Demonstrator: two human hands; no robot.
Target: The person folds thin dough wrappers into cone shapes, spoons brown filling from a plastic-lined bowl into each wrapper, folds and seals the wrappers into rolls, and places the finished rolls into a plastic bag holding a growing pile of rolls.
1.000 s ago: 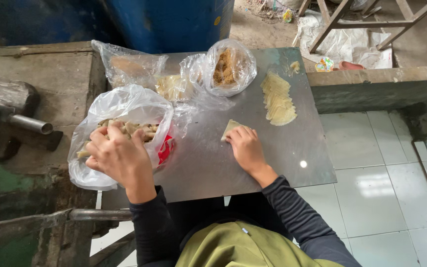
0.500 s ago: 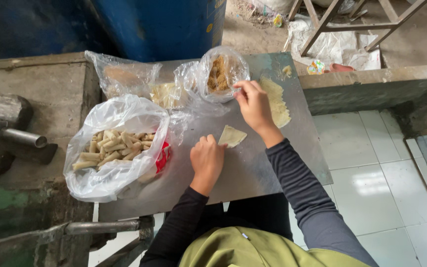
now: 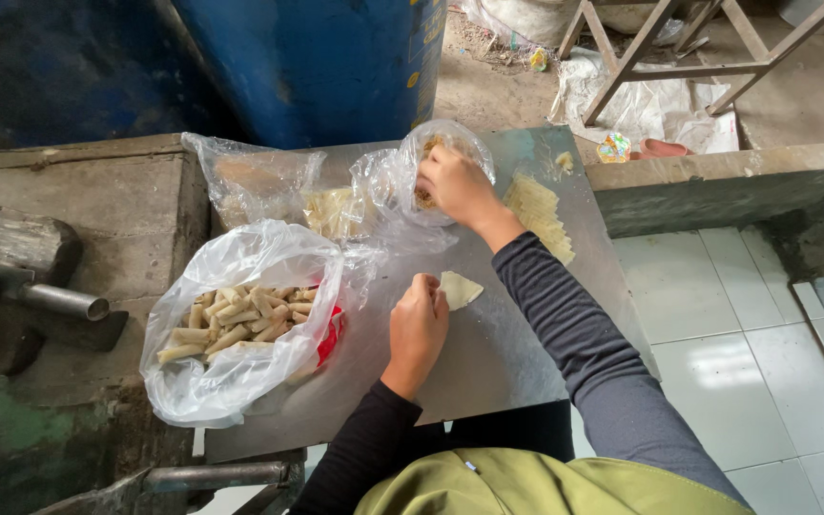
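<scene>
- Two bare hands work over a grey metal sheet [image 3: 488,362]: the right hand [image 3: 455,183] is reaching into a small clear bag of brownish filling [image 3: 442,153], fingers bunched down inside it; whether it has pinched anything cannot be told.
- The left hand [image 3: 419,329] is loosely curled, its fingertips pressing the near edge of a pale wrapper square [image 3: 460,289] that lies flat on the sheet, just beyond the knuckles.
- That wrapper looks thin, cream-coloured and limp, one corner pointing away from the left hand.
- A stack of like wrappers [image 3: 538,212] lies just right of the right wrist.
- Left of the left hand, a big clear bag [image 3: 231,324] holds many finished pale rolls, with something red underneath.
- Likely risks, as a judgement: the thin wrapper could tear or crease under the pressing fingers; the filling bag's soft rim could snag the right hand and tip over; crumbs could scatter on the sheet.
</scene>
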